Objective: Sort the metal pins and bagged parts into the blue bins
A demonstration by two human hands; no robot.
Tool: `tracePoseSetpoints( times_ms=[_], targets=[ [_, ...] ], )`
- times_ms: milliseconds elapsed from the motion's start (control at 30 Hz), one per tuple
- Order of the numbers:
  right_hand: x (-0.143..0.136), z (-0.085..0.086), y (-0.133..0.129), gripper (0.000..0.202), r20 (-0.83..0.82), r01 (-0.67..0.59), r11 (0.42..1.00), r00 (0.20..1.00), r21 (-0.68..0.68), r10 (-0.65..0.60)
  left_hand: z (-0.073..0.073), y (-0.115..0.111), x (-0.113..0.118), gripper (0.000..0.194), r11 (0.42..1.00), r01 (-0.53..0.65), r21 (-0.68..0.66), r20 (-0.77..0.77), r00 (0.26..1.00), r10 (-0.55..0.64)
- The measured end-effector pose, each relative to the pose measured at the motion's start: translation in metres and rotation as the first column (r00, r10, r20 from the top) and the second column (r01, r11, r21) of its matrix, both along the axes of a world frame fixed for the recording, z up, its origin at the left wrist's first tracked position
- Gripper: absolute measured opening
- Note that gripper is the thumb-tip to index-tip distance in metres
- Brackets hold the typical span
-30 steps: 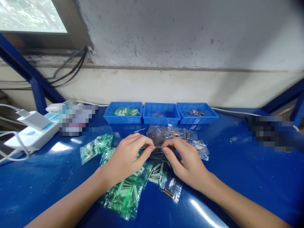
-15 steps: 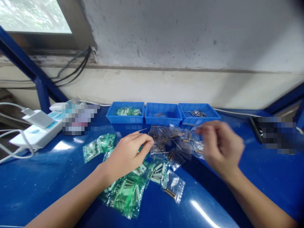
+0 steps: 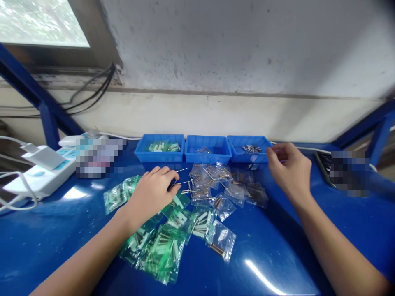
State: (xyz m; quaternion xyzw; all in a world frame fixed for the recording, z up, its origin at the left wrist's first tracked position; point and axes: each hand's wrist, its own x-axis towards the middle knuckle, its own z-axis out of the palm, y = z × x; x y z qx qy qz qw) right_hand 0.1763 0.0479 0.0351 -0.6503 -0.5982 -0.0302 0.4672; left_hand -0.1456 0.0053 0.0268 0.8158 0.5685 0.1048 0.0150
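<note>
My left hand (image 3: 156, 191) is palm down over the loose rivets, fingers curled. A thin metal rivet (image 3: 182, 183) sticks out from between its thumb and forefinger. Close by lie more loose rivets (image 3: 190, 190). Green-tinted clear bags (image 3: 163, 250) of pale plugs and screws spread below and beside this hand. At the front right corner of the right blue bin (image 3: 250, 157), my right hand (image 3: 291, 170) is raised with thumb and forefinger drawn together. Anything between those fingertips is too small to make out. Small clear bags (image 3: 222, 205) of brass-coloured screws lie between the hands.
The middle blue bin (image 3: 208, 158) and left blue bin (image 3: 159, 156) hold small bags; the right one holds silver rivets (image 3: 251, 149). A white power strip (image 3: 40, 174) with cables stands at left. A dark phone-like object (image 3: 327, 170) lies at right.
My right hand has moved from over the screw bags up and right, beside the right bin. My left hand has shifted slightly left, uncovering several loose rivets.
</note>
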Motion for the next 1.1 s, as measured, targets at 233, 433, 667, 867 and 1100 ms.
tracePoseSetpoints(
  times_ms=[233,433,667,867,1100],
  targets=[
    [-0.058,-0.007,-0.030,0.017,-0.037,-0.393,0.918,0.920,-0.051,0.391,-0.003,0.001,0.000,0.015,1.000,0.004,0.001,0.009,1.000,-0.004],
    [-0.070,-0.018,-0.037,0.036,-0.024,-0.557,0.816,0.828,-0.155,0.561,0.006,-0.004,0.006,0.013,0.994,0.089,0.067,0.294,0.950,-0.105],
    [-0.084,-0.009,-0.054,0.011,0.215,-0.786,0.603,0.570,-0.139,0.793,0.010,-0.025,0.031,0.017,0.960,0.280,-0.005,0.474,0.846,-0.244],
    [-0.084,-0.012,-0.054,0.008,0.281,-0.786,0.595,0.540,-0.167,0.793,0.006,-0.028,0.033,0.013,0.960,0.271,-0.071,0.524,0.829,-0.195],
    [-0.084,-0.014,-0.054,0.010,0.290,-0.753,0.647,0.596,-0.122,0.749,0.009,-0.027,0.033,0.004,0.948,0.318,0.026,0.475,0.830,-0.292]
  ],
)
